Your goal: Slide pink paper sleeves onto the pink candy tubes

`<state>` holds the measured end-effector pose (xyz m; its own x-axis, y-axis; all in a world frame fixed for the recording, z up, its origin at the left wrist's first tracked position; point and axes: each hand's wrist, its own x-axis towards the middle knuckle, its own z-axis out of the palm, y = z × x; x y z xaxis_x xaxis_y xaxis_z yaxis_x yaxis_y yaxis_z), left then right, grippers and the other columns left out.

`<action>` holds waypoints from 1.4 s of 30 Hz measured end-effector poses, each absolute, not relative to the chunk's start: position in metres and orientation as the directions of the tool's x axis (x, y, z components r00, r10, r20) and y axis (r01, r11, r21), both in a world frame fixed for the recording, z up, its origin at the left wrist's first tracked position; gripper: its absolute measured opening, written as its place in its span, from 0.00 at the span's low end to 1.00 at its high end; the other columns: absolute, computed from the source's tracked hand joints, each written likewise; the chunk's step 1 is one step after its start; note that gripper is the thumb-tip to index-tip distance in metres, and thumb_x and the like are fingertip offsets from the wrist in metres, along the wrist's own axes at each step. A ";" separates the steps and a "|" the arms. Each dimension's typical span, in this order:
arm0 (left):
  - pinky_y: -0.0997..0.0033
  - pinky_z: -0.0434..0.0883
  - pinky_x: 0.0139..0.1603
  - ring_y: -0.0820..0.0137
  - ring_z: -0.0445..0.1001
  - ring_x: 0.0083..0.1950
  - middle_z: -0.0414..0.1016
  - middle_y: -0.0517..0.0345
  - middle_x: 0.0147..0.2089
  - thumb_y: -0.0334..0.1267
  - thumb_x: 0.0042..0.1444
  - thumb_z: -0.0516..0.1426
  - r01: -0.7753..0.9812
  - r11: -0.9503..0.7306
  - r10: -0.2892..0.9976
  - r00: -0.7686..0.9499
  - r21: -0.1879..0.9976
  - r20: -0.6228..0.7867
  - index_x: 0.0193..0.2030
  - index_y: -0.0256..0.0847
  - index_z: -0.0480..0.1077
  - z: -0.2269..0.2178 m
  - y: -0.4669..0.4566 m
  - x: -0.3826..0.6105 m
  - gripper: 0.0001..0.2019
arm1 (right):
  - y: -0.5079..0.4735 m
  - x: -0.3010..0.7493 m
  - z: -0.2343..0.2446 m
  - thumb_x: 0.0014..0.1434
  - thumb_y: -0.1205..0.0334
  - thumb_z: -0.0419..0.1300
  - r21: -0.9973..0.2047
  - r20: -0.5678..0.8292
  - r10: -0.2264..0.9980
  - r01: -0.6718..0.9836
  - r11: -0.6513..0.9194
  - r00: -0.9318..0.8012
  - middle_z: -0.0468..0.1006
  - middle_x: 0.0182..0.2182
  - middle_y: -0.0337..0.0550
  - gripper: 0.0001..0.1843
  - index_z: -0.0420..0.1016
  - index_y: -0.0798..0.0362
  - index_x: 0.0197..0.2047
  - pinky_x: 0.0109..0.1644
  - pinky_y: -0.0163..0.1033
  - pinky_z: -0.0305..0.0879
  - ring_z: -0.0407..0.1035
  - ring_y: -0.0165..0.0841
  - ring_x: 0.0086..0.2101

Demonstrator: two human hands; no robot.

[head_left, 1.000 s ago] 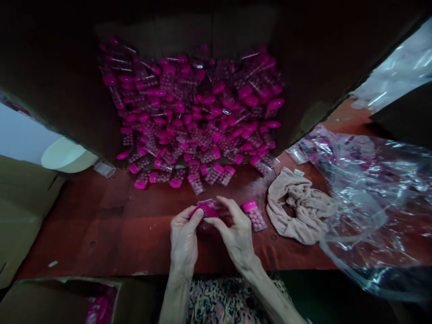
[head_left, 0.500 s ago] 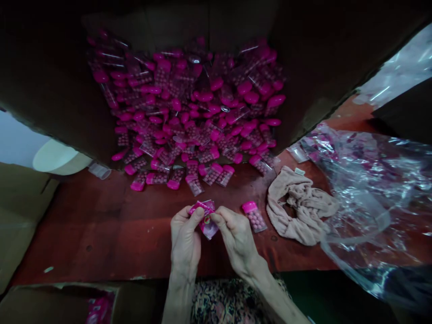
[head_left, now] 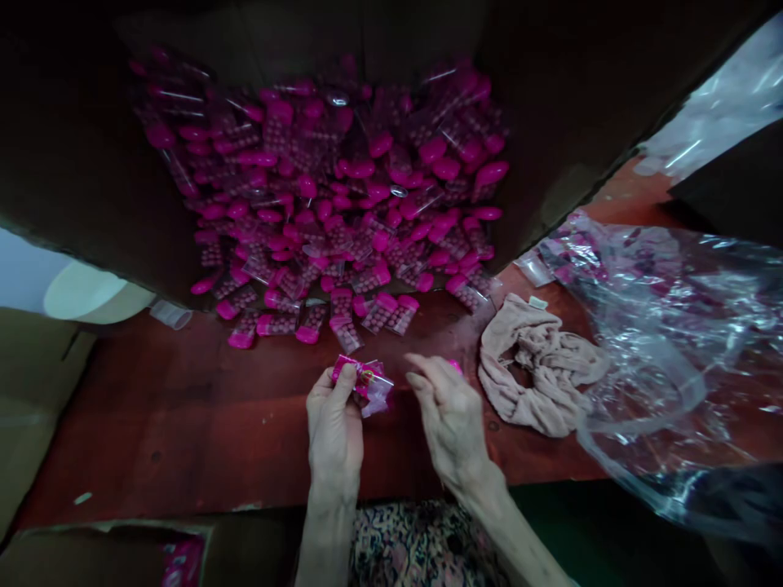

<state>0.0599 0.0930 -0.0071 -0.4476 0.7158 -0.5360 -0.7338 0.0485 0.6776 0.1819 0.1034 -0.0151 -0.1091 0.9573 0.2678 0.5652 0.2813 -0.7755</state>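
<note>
Pinched between the thumb and fingers of my left hand (head_left: pixel 336 420) is a small pink and clear printed plastic wrapper (head_left: pixel 370 383). My right hand (head_left: pixel 449 416) is apart from the wrapper, its fingers stretched out and holding nothing that I can see. Behind the right hand lies a small clear candy box, mostly hidden; only its pink cap (head_left: pixel 456 367) peeks out. Beyond both hands, several similar boxes with pink caps and round pink candies (head_left: pixel 346 333) lie at the front of a large heap (head_left: pixel 342 204).
The heap sits in an open cardboard carton (head_left: pixel 550 163) on a red table (head_left: pixel 201 408). To the right are a crumpled beige cloth (head_left: pixel 519 399) and a clear plastic bag (head_left: pixel 661 367). On the left stand a pale bowl (head_left: pixel 91 297) and a clear cup (head_left: pixel 171 313); another carton (head_left: pixel 91 554) is below.
My right hand has let go of the wrapper and moved right, over the candy box on the table. My left hand keeps the wrapper, now tilted. The view has shifted slightly.
</note>
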 end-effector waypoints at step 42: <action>0.75 0.68 0.31 0.76 0.71 0.25 0.76 0.60 0.23 0.38 0.37 0.67 -0.767 0.091 0.694 -0.409 0.635 -0.592 0.24 0.35 0.73 -0.012 0.110 0.085 0.10 | 0.084 0.183 -0.013 0.54 0.67 0.62 -0.829 0.331 0.939 0.504 0.242 0.093 0.75 0.34 0.44 0.16 0.69 0.57 0.47 0.40 0.36 0.71 0.72 0.32 0.34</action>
<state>0.0852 0.1103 -0.0116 -0.4088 0.6943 -0.5923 -0.7668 0.0905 0.6354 0.1832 0.0842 -0.0128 0.0928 0.9391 0.3308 0.5043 0.2422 -0.8289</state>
